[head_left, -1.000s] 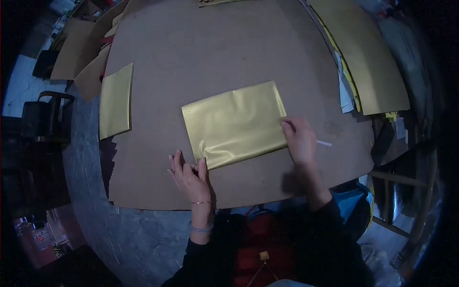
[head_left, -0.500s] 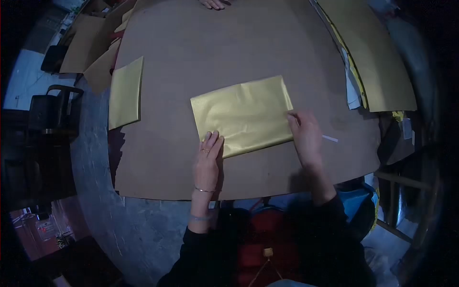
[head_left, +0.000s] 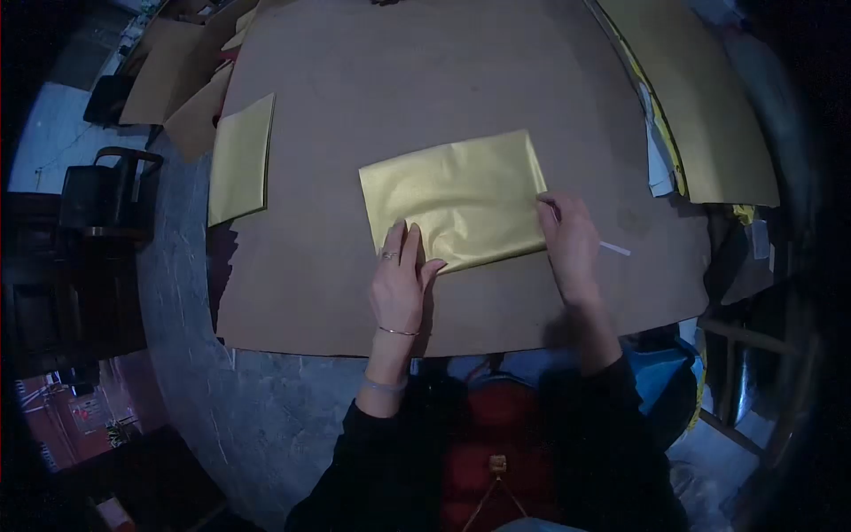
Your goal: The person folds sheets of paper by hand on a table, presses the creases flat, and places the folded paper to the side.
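Note:
A gold rectangular sheet, seemingly folded, [head_left: 470, 195] lies slightly tilted on the brown table cover [head_left: 425, 80], with wrinkles near its lower left part. My left hand [head_left: 401, 275] rests on its lower left corner, fingers spread and thumb at the bottom edge. At the right edge, the fingers of my right hand [head_left: 570, 241] are pinched together on the gold sheet. A thin white strip [head_left: 615, 249] sticks out to the right of that hand; whether the hand touches it is unclear.
Another gold piece [head_left: 241, 161] lies at the table's left edge. Large gold sheets [head_left: 709, 106] with white and yellow edges lie along the right side. Cardboard [head_left: 168, 75] stands at the upper left, above a black chair [head_left: 106, 195]. A blue object [head_left: 660, 377] is below right.
My left hand has moved slightly right and up, its thumb now showing at the sheet's edge, where wrinkles have deepened. The other person's hand at the top has mostly gone from view.

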Motion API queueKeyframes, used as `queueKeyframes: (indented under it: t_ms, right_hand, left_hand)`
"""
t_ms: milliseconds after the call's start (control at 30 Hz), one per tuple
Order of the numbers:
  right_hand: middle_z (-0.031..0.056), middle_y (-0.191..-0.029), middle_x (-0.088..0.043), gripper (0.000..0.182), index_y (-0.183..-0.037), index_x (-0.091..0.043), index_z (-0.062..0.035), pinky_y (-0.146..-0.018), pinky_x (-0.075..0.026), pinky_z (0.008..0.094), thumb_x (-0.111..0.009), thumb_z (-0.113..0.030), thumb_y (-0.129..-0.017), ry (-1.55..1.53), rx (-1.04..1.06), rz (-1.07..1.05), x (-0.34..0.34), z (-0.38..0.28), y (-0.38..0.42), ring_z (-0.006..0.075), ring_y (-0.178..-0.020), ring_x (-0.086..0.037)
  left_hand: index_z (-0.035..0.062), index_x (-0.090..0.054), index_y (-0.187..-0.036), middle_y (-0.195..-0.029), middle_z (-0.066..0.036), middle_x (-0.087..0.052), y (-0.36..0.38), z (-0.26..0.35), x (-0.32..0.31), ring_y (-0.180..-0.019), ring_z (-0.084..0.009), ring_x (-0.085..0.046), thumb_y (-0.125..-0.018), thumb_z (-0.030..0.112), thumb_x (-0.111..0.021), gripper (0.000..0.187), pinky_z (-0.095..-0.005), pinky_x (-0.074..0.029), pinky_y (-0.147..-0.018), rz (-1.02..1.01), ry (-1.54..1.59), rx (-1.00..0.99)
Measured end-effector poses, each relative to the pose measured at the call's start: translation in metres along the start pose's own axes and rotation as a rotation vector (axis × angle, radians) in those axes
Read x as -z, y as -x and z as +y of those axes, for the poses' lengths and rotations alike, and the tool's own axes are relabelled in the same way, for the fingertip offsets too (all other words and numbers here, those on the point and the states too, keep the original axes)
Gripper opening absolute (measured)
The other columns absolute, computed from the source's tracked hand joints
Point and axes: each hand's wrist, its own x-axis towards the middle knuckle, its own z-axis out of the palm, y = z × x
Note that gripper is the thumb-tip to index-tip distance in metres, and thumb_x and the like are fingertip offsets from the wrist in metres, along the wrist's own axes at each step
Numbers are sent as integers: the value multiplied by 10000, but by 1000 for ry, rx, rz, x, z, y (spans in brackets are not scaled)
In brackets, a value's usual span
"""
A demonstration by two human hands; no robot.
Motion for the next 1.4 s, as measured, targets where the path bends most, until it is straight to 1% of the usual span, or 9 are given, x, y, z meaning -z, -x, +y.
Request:
queueKeyframes:
  t_ms: [167, 267, 367, 467, 533, 600, 700, 1033, 1400]
  right_hand:
    - [139, -888, -598, 164, -978, -635, -79, -676, -483, 410, -587, -188, -865, 7, 9, 19, 2, 0, -2, 324, -782, -606]
    - [149, -862, -608, 183, -980, -643, -43, -659, -474, 365, -604, -173, -857, -253, 62, 10, 10, 12, -4, 265, -718, -596]
    - [108, -733, -587, 273, -981, -620, 41, -603, -431, 299, -597, -210, -879, -378, -210, -57, 26, 30, 3, 149, -642, -525]
    - [69, -656, -555, 306, -962, -617, 49, -558, -418, 277, -571, -246, -897, -400, -416, -319, 53, 16, 13, 119, -599, -509]
    - [34, -618, -532, 329, -944, -620, 42, -511, -396, 264, -553, -278, -908, -478, -346, -292, 48, 26, 17, 95, -555, -488]
    - [20, -612, -533, 321, -923, -627, 26, -509, -399, 272, -564, -288, -899, -548, -515, -401, 50, 23, 17, 92, -553, -488]
    - [45, -593, -541, 319, -903, -631, 13, -508, -405, 294, -582, -301, -884, -418, -333, -414, 47, 23, 13, 119, -537, -503]
    - [186, -699, -612, 319, -839, -640, 33, -597, -457, 387, -613, -285, -847, -167, -242, -348, 43, 14, 12, 309, -654, -612]
    - [193, -696, -629, 359, -825, -652, 33, -613, -477, 406, -604, -323, -846, -152, -251, -370, 40, 16, 8, 327, -644, -628]
  left_hand:
    - [45, -518, -1233, -1351, -119, -446, 2, -8, -11, -1164, -315, -501, -753, 363, -674, 597, -383, -478, -889, 77, -66, -115]
    - [38, -493, -1257, -1377, -130, -416, 2, -6, -12, -1191, -321, -480, -781, 346, -658, 591, -375, -456, -942, 55, -132, -102]
    - [35, -486, -1267, -1383, -128, -410, 2, -7, -11, -1216, -319, -454, -800, 349, -643, 584, -387, -418, -988, 39, -106, -98]
    - [36, -477, -1276, -1392, -118, -402, 3, -10, -16, -1231, -312, -437, -811, 357, -631, 586, -384, -407, -998, 51, -146, -123]
    - [37, -476, -1277, -1393, -118, -402, 2, -13, -17, -1232, -311, -437, -813, 362, -626, 586, -385, -405, -1000, 51, -123, -126]
    - [42, -475, -1280, -1395, -117, -399, 3, -10, -16, -1236, -310, -434, -817, 378, -612, 588, -388, -400, -1005, 31, -136, -98]
    - [45, -470, -1285, -1398, -116, -397, 2, -7, -13, -1242, -310, -430, -816, 384, -612, 597, -390, -398, -1007, 25, -108, -89]
    - [34, -469, -1288, -1393, -117, -404, 3, -9, -14, -1229, -322, -442, -839, 392, -591, 587, -385, -433, -970, 55, -169, -128]
    - [-5, -421, -1313, -1411, -167, -368, 4, -3, -6, -1272, -355, -378, -844, 414, -586, 649, -416, -349, -1038, -17, -33, -88]
